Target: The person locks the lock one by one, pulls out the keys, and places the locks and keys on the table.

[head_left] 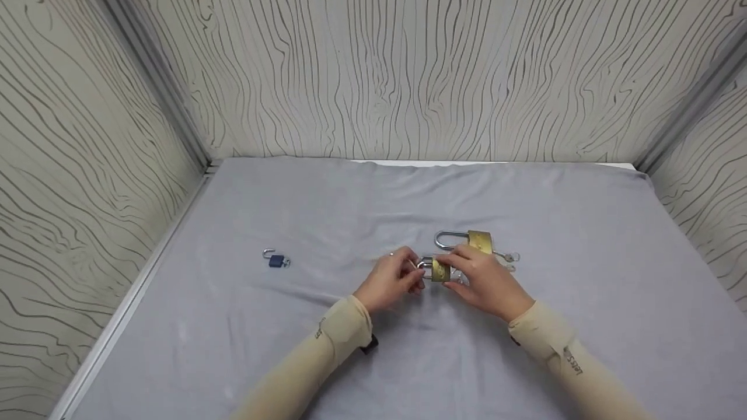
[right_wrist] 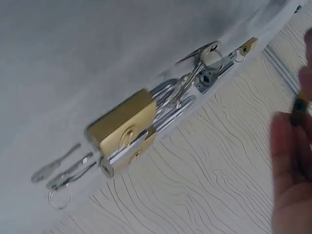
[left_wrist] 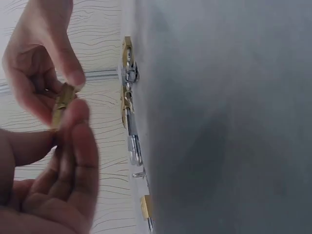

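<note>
In the head view, a brass padlock (head_left: 442, 270) with a silver shackle lies sideways between the two hands. My right hand (head_left: 481, 280) grips its body between thumb and fingers. At the shackle, my left hand (head_left: 390, 281) pinches with thumb and curled fingers; what exactly it grips there is partly hidden. Keys (head_left: 458, 275) show beside the body, by the right palm. In the left wrist view, both hands meet at a small brass padlock body (left_wrist: 62, 103). Just behind the right hand lies a bigger brass padlock (head_left: 480, 238) with a long shackle.
A small blue padlock (head_left: 276, 261), its shackle swung open, lies at left on the grey cloth (head_left: 233, 350). Keys on a ring (head_left: 512, 256) lie by the bigger padlock. Several padlocks line the cloth in the wrist views. Wood-patterned panels (head_left: 379, 81) enclose the table.
</note>
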Available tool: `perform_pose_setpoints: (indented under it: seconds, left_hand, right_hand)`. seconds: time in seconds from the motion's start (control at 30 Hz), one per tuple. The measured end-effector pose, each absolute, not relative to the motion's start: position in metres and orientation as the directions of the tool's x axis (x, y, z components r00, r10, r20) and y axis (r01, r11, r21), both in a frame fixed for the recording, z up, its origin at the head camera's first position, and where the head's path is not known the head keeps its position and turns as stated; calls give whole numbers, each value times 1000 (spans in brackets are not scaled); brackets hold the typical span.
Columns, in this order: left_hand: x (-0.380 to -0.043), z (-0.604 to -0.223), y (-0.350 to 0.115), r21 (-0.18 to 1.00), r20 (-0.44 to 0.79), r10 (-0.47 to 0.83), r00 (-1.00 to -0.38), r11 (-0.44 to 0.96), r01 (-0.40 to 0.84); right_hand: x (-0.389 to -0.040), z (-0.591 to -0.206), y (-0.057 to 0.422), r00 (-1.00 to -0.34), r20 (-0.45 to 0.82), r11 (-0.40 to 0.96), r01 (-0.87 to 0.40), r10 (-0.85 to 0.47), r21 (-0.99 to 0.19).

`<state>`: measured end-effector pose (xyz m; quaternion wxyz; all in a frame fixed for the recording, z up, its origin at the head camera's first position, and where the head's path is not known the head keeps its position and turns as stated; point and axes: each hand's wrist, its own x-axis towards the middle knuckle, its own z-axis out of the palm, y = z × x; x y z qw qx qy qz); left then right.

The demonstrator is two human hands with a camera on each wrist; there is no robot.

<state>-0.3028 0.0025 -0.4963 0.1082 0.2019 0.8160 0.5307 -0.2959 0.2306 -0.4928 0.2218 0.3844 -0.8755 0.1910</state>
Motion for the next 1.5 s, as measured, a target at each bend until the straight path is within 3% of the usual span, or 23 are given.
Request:
perform_pose_setpoints:
  seconds: [0.13, 0.33, 0.77, 1.3, 1.5]
  left_hand:
    - [-300, -502, 8, 821, 18, 471, -882, 497, 282]
    - [-297, -502, 12, 762, -47, 498, -866, 578, 292]
    - [-288, -503, 14, 664, -31, 496, -868, 659, 353]
    - [-285, -501, 5, 628, 20, 475, -880, 678, 381]
    - [-292, -493, -20, 655, 90, 458, -885, 642, 399]
  right_hand:
    - [-294, -498, 229, -698, 436, 685, -695, -568, -219]
    - [-296, -500, 223, -788, 306, 736, -611, -534, -292]
    - [-300, -500, 220, -879, 113, 770, -463, -464, -439]
    - [-300, -501, 219, -894, 105, 780, -433, -435, -452]
    - [-301, -498, 219, -865, 202, 750, -500, -460, -433]
